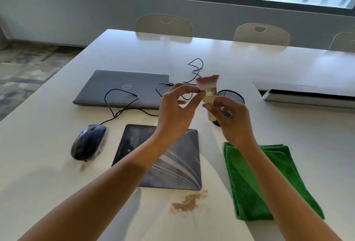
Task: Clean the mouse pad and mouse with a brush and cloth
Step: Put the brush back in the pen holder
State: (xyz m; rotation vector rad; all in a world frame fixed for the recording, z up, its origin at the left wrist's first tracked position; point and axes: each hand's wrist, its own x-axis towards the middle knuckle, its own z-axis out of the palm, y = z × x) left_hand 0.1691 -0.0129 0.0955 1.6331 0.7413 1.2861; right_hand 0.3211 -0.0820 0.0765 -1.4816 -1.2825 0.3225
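I hold a small flat brush (208,87) up above the table, bristles pointing up. My right hand (229,119) grips its pale handle. My left hand (176,112) pinches the metal band just below the bristles. Under my arms lies the dark mouse pad (172,171) with pale curved lines. The black wired mouse (88,142) sits to its left, with brown dust on and beside it. A folded green cloth (269,179) lies to the right of the pad. A patch of brown dust (187,203) sits on the table in front of the pad.
A shut grey laptop (123,87) lies behind the pad, with the mouse's black cable (123,106) looping over it. A black mesh cup (231,96) stands behind my right hand. Pale chairs (164,25) line the far side of the white table (57,192).
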